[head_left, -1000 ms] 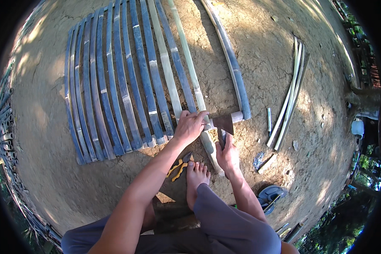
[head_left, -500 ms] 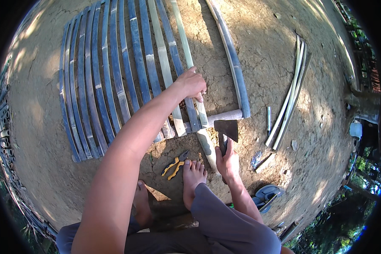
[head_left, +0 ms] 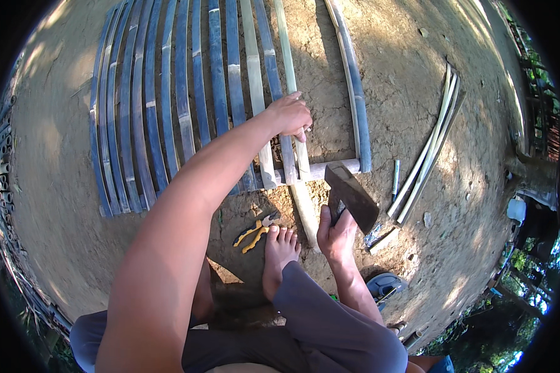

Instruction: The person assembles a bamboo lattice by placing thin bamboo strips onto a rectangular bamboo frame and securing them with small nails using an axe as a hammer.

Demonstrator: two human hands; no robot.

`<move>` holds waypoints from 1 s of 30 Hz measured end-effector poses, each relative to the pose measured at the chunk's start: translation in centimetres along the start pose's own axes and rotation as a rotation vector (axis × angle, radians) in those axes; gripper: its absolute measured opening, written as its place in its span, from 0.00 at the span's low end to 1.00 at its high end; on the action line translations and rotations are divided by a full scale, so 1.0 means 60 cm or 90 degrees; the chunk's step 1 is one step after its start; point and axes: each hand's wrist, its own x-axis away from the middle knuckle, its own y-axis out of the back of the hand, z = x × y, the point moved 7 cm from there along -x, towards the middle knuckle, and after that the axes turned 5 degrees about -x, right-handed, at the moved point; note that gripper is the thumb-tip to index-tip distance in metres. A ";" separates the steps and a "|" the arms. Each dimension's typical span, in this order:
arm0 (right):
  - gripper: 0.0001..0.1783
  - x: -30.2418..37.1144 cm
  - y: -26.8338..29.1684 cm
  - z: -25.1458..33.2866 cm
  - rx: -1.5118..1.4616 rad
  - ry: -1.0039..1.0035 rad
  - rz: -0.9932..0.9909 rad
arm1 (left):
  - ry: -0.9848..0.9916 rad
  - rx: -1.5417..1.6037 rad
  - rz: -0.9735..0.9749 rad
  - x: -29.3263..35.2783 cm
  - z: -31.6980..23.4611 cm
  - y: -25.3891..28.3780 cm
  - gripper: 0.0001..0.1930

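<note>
Closing around the pale strip [head_left: 285,56] at upper centre of the frame, the left hand [head_left: 290,117] has moved up from the strip's lower end, where it was a second ago. That end lies over the crossbar [head_left: 316,171], bare of fingers, so the strip now seems steadied from a safer spot. The right hand [head_left: 338,239], right of centre, has its grip closed on the hatchet [head_left: 354,199]; the blade, then beside the strip's end, is now tilted and apart from it. Farther out, dark slats [head_left: 218,74] fill the upper left, pliers [head_left: 254,235] lie at lower centre, and loose sticks [head_left: 426,149] lie at the right.
</note>
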 end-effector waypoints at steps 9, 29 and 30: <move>0.16 0.003 -0.014 -0.037 -0.103 -0.171 0.129 | 0.034 -0.029 0.037 -0.005 -0.001 -0.005 0.17; 0.23 -0.059 0.013 0.027 -0.074 -0.092 0.132 | 0.035 -0.035 0.032 -0.012 0.004 -0.008 0.18; 0.25 -0.037 -0.014 -0.002 -0.049 -0.183 0.227 | 0.035 -0.035 0.032 -0.014 0.000 -0.004 0.18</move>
